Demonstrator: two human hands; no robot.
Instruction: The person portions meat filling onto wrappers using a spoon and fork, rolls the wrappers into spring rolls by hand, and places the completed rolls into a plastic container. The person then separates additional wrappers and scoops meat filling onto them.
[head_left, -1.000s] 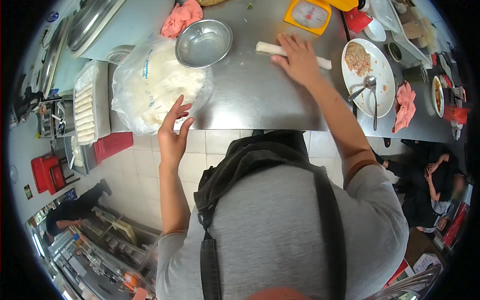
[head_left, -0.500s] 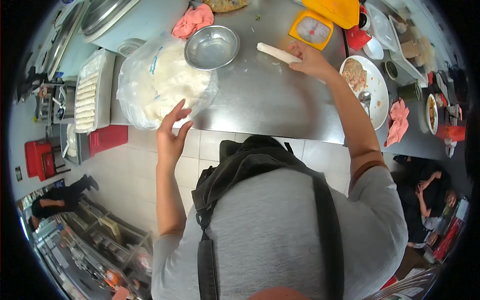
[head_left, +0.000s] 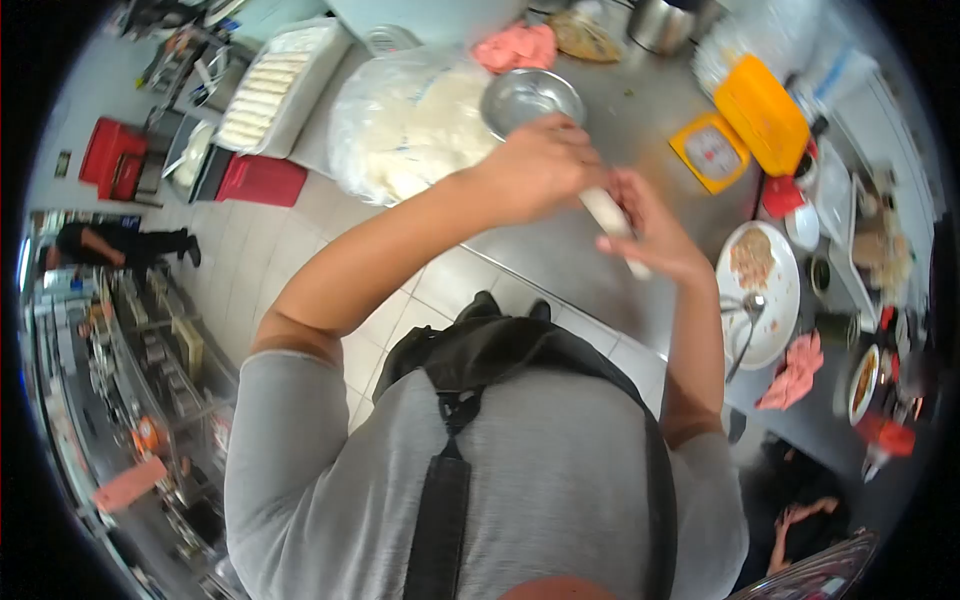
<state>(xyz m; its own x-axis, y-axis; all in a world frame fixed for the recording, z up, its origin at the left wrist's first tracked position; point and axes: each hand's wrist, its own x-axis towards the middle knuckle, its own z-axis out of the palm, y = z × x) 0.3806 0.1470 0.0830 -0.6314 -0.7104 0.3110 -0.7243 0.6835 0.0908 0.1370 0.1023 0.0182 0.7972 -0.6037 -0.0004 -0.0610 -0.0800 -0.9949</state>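
Note:
A pale, uncooked spring roll is held slantwise above the steel table. My right hand is closed around it, thumb on the near side and fingers on the far side. My left hand is bent over the roll's upper end with its fingers curled together against it; the fingertips are partly hidden. Just beyond the left hand stands a metal bowl with what looks like liquid in it. To its left lies a plastic bag with white wrapper sheets.
A white tray of finished rolls sits at the far left. On the right are an orange scale and an oval plate with filling and a spoon. Pink cloths lie about. Two other people are farther off.
My left hand has moved from the table's front edge up and right to the roll. My right hand has drawn the roll closer and turned it. The view has swung round.

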